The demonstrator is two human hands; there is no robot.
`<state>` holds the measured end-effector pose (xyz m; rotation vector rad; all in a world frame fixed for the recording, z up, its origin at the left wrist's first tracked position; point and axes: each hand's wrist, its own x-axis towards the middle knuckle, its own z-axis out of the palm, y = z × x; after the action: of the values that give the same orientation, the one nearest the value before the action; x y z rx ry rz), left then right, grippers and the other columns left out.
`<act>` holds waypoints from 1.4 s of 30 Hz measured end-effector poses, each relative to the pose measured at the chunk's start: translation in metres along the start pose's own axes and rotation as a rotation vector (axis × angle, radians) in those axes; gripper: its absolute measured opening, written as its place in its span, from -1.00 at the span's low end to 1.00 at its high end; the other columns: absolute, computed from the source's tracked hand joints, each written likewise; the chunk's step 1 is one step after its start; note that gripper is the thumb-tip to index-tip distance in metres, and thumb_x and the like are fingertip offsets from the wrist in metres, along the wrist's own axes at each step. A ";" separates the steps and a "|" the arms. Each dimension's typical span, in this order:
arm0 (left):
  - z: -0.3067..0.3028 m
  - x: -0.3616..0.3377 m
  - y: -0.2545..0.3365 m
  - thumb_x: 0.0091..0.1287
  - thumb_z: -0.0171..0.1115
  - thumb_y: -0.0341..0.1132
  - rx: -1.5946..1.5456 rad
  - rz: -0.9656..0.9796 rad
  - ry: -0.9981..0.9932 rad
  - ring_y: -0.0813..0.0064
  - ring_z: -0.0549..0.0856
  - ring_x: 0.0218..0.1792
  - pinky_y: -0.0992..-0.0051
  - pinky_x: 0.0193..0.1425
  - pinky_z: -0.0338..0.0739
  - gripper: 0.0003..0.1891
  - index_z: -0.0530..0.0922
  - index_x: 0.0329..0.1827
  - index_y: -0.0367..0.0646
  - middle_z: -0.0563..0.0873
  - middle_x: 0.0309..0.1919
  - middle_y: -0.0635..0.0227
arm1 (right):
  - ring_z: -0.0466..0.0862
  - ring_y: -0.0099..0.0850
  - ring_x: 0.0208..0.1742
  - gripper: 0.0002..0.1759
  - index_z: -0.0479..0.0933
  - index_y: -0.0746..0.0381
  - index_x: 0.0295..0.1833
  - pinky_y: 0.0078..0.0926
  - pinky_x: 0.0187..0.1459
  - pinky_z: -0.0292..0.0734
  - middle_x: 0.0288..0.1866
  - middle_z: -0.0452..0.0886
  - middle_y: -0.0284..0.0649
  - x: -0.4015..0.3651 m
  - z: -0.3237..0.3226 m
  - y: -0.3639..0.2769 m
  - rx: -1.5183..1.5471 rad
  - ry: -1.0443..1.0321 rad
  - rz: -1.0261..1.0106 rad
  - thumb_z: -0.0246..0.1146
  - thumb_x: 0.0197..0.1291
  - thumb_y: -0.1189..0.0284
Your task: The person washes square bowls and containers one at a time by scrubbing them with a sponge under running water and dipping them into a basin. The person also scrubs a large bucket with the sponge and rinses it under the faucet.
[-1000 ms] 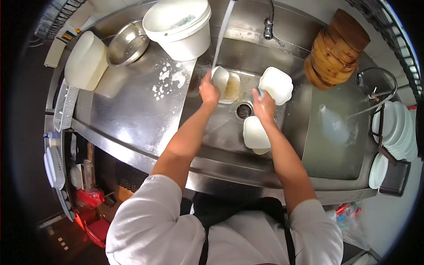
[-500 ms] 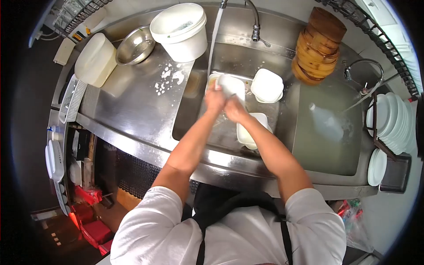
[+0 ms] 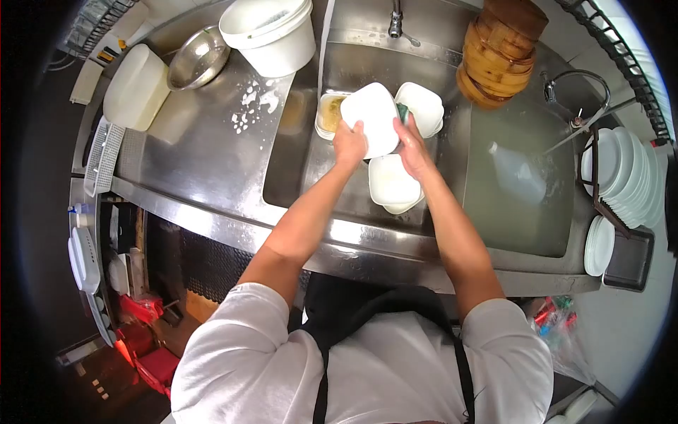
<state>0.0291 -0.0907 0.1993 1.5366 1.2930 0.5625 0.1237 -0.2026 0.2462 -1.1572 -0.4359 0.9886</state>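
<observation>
My left hand (image 3: 351,145) grips the lower left edge of a white square dish (image 3: 370,119), which is tilted with its broad face toward me. My right hand (image 3: 413,147) is at the dish's right edge, with a green scouring pad (image 3: 402,112) showing at its fingertips. Around them in the sink basin (image 3: 339,191) stand small stacks of similar dishes. One stack (image 3: 393,181) sits nearest me, and another (image 3: 424,106) is behind my right hand. At left, a dish with yellowish contents (image 3: 330,116) is partly covered by the held one.
Water runs from above into the basin's left side. A white bucket (image 3: 275,49), steel bowl (image 3: 200,60) and pale tub (image 3: 138,88) stand on the left counter. Bamboo steamers (image 3: 498,56) rise behind. A water-filled sink (image 3: 522,219) and racked plates (image 3: 621,169) lie right.
My hands have moved apart from a blurred, close position, and the dish now shows its broad face. The green pad has come into sight. The whole view has shifted slightly.
</observation>
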 end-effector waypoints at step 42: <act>0.002 0.163 -0.136 0.15 0.36 -0.02 0.390 -0.257 0.182 -0.08 0.56 0.18 0.18 0.28 0.45 -0.32 0.43 0.20 -0.36 0.59 0.08 -0.18 | 0.47 0.12 0.12 -0.46 0.27 0.27 0.33 -0.05 0.15 0.36 0.07 0.49 0.18 -0.057 -0.057 0.049 -1.095 0.569 0.051 0.10 0.37 0.19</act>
<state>0.0222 0.0471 0.0371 1.6203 1.7904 0.3002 0.1149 -0.2786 0.1909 -2.3551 -0.4868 0.3624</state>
